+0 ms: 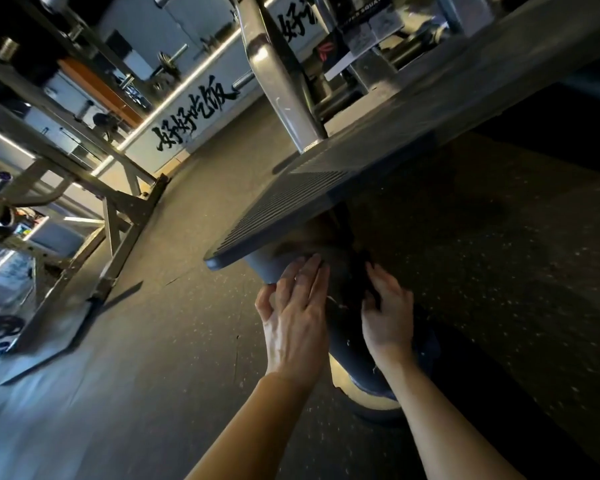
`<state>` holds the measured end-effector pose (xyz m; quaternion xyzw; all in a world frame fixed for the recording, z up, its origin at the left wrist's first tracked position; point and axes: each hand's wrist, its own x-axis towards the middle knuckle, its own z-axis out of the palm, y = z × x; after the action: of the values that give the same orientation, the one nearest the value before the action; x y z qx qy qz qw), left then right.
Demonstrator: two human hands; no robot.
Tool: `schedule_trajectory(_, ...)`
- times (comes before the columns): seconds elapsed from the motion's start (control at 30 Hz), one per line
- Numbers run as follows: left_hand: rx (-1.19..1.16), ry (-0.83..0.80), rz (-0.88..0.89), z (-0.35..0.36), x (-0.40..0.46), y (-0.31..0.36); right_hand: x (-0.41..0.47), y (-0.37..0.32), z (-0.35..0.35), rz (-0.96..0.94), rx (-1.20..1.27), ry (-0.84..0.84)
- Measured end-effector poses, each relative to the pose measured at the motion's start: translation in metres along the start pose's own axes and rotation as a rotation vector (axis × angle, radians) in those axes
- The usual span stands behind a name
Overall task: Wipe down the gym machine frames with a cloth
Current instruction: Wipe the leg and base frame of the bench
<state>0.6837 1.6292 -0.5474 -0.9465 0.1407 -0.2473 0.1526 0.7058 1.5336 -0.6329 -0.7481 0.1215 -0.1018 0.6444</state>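
A thick grey frame tube (272, 268) of the gym machine runs down from under a ribbed footplate (291, 199) to a rounded base foot (371, 393) on the floor. My left hand (297, 313) lies flat against the tube's left side, fingers straight and together. My right hand (388, 313) is on the tube's right side, its fingers and thumb bent around a dark cloth (347, 285) that is bunched against the tube. Part of the cloth is hidden in shadow under the footplate.
A silver upright post (281, 81) rises from the footplate. Another machine's angled steel frame (118, 216) stands on the speckled rubber floor (174, 306) at left. A white wall panel with black lettering (187, 123) runs along the back. The right side lies in deep shadow.
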Motion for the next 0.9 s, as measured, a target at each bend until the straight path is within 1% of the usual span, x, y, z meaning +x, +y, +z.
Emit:
schedule_trajectory(0.07,-0.001,0.021,0.015,0.002,0.000,-0.003,0.000,0.007,0.000,0.077,-0.088,-0.025)
schedule_trajectory(0.1,-0.004,0.035,0.029,0.003,0.000,-0.005,0.001,-0.001,-0.001,0.045,-0.072,-0.039)
schedule_trajectory(0.2,-0.042,0.066,0.044,0.008,0.000,-0.010,0.010,-0.038,0.001,-0.211,-0.002,-0.025)
schedule_trajectory(0.23,-0.047,0.066,0.036,0.010,-0.001,-0.012,0.012,-0.045,0.002,-0.251,0.004,-0.022)
schedule_trajectory(0.3,-0.045,0.067,0.047,0.014,-0.007,-0.015,0.010,-0.035,0.008,-0.294,-0.029,0.024)
schedule_trajectory(0.33,-0.044,0.071,0.067,0.016,-0.010,-0.016,0.004,-0.022,0.009,-0.278,-0.057,0.047)
schedule_trajectory(0.37,-0.039,0.070,0.087,0.017,-0.013,-0.016,-0.002,-0.004,0.010,-0.220,-0.093,0.053)
schedule_trajectory(0.47,-0.030,0.015,0.128,0.022,-0.020,-0.010,-0.020,0.035,0.005,0.030,-0.232,0.003)
schedule_trajectory(0.5,-0.032,-0.011,0.137,0.023,-0.022,-0.008,-0.021,0.036,0.005,0.070,-0.257,-0.011)
schedule_trajectory(0.53,-0.035,-0.030,0.149,0.025,-0.024,-0.007,-0.019,0.030,0.005,0.058,-0.252,-0.010)
schedule_trajectory(0.57,-0.037,-0.041,0.164,0.027,-0.025,-0.008,-0.016,0.019,0.006,-0.011,-0.216,0.010)
schedule_trajectory(0.63,-0.049,-0.036,0.179,0.033,-0.027,-0.013,-0.012,-0.004,0.012,-0.206,-0.110,0.081)
schedule_trajectory(0.67,-0.057,-0.022,0.173,0.035,-0.028,-0.015,-0.010,-0.011,0.016,-0.272,-0.066,0.120)
schedule_trajectory(0.7,-0.066,-0.004,0.165,0.035,-0.029,-0.017,-0.011,-0.012,0.020,-0.299,-0.053,0.148)
schedule_trajectory(0.73,-0.073,0.014,0.167,0.036,-0.030,-0.018,-0.014,-0.006,0.023,-0.289,-0.071,0.164)
schedule_trajectory(0.8,-0.075,0.032,0.196,0.036,-0.032,-0.016,-0.027,0.019,0.025,-0.212,-0.164,0.168)
schedule_trajectory(0.9,-0.024,-0.019,0.258,0.040,-0.038,-0.010,-0.046,0.060,0.016,0.034,-0.336,0.076)
